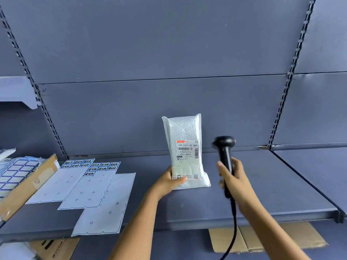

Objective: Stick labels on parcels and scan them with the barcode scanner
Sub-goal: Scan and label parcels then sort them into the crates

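Parcels: one, a white bubble-wrap parcel. It stands upright over the middle of the shelf, well in from both side edges, printed face towards you.
Shipping label: one, stuck on the lower half of the parcel's face, with barcodes on it.
Your left hand: it grips the parcel's lower left corner, thumb across the front, fingers behind and out of sight.
Your right hand: fingers wrapped tight round the handle of the barcode scanner, just to the right of the parcel and not touching it.
Scanners: one, black, head uppermost and level with the shipping label. Its cable hangs down past the shelf's front edge.
Sticker sheets on the shelf: three, overlapping, on the left part. The left sheet carries six blue-bordered stickers at its far end and the middle sheet seven. The near sheet is bare backing and reaches the front edge.
Cardboard boxes: one open box at the shelf's left edge, holding a stack of full sticker sheets. A second box sits below the shelf at the left.
Flat cardboard: one piece, under the shelf's right part.
Surface: a grey-blue metal shelf board.
Room: a matching grey-blue back panel, with two dark slotted uprights, one at the right.
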A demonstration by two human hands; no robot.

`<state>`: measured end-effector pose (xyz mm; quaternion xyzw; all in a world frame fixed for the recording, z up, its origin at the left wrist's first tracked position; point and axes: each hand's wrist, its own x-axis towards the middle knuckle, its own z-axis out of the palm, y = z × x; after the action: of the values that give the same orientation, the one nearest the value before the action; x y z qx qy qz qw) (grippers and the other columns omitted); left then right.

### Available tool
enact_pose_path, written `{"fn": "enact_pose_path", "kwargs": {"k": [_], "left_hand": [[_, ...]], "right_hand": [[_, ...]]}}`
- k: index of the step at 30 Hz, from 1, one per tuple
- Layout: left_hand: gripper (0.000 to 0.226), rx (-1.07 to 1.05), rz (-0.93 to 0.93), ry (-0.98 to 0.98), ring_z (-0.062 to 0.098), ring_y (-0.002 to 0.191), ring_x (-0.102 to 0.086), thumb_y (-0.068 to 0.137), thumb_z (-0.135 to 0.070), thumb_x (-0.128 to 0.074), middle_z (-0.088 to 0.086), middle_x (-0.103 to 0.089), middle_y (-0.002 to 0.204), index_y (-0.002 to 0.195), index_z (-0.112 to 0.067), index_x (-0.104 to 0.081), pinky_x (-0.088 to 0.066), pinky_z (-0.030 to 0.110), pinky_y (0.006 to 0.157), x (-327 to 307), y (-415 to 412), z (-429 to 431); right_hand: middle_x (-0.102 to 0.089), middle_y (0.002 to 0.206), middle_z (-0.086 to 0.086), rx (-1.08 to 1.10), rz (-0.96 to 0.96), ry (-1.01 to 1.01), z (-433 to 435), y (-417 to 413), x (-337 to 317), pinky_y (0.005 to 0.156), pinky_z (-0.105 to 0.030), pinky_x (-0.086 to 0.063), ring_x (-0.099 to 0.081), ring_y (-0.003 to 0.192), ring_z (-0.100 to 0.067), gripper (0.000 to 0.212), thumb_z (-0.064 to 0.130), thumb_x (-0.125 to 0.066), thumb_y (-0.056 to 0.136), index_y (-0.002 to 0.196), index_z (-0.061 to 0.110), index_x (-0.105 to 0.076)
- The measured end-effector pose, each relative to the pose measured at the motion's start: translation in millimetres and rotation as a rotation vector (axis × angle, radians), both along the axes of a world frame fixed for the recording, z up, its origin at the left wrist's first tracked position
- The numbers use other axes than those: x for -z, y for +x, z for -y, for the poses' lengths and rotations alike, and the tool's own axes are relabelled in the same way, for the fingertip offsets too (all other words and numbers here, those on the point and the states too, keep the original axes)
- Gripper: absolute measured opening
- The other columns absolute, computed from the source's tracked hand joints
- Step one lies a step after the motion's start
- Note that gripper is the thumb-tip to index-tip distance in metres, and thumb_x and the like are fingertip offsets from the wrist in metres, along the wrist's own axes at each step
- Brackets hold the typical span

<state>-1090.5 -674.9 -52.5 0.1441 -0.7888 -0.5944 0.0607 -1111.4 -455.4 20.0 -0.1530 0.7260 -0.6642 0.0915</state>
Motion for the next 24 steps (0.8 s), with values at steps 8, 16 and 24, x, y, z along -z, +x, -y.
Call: {"fn": "enact_pose_path", "kwargs": {"k": [8, 16, 24], "left_hand": [[0.044, -0.008, 0.004, -0.014, 0.004, 0.105, -0.060, 0.086, -0.024, -0.069, -0.013, -0.063, 0.115, 0.125, -0.025, -0.050, -0.047, 0.022, 0.091, 3.3, -1.3, 1.0], [0.040, -0.021, -0.002, -0.021, -0.001, 0.102, -0.059, 0.087, -0.024, -0.068, -0.015, -0.063, 0.114, 0.122, -0.030, -0.049, -0.046, 0.016, 0.083, 1.7, 1.1, -1.5], [0.047, -0.048, -0.028, 0.000, 0.000, 0.104, -0.059, 0.084, -0.019, -0.071, -0.012, -0.063, 0.117, 0.125, -0.026, -0.048, -0.046, 0.013, 0.082, -2.1, 5.2, -9.1]], "right_hand": [[-0.049, 0.120, -0.025, 0.095, -0.174, 0.832, -12.3, -102.0, 53.2, 0.086, -0.042, -0.042, -0.054, 0.102, -0.040, 0.057, 0.024, -0.047, 0.093, 0.142, 0.008, -0.023], [-0.044, 0.130, -0.014, 0.263, -0.511, 1.320, -4.2, -94.5, 73.5, 0.087, -0.039, -0.042, -0.045, 0.114, -0.036, 0.077, 0.051, -0.050, 0.091, 0.149, 0.012, -0.019], [-0.036, 0.149, -0.002, -0.161, -0.116, 0.291, 47.0, -56.9, 45.3, 0.112, -0.032, -0.030, -0.033, 0.139, -0.017, 0.074, 0.028, -0.062, 0.090, 0.150, 0.010, -0.022]]}}
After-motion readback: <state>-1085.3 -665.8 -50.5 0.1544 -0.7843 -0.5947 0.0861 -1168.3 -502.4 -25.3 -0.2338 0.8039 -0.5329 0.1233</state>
